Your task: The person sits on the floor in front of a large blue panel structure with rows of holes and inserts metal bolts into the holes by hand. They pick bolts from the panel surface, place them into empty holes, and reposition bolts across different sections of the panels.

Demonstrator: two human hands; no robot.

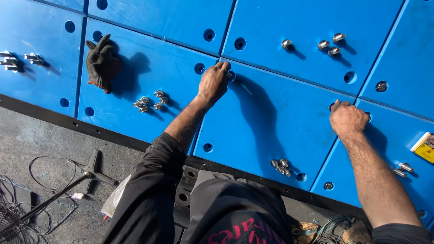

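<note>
**Blue panels, bolts partly set**

Blue plastic panels lie edge to edge across the head view, each with round holes near its corners. Taking the centre panel as the landmark, the left hand sits at its upper left corner, fingers curled over a bolt that stands in the hole there; the fingertips pinch around it, though how tightly I cannot tell. The right hand rests at the panel's upper right corner, knuckles up and fingers folded down over the hole, so whatever it grips is hidden.

Judging by the holes, the work looks less than half done. Below the centre panel's right side a bolt already sits in a hole, and another filled hole shows up and to the right. Several holes are bare: one at the centre panel's lower left, one just above its upper left corner, and more along the panels beyond.

Loose bolts wait in small heaps: one on the centre panel near its lower edge, one to its left, one above it to the right. A dark knitted glove lies farther left. Below the panels' black edge, on the concrete floor, lie a cross wrench and tangled cable.
</note>
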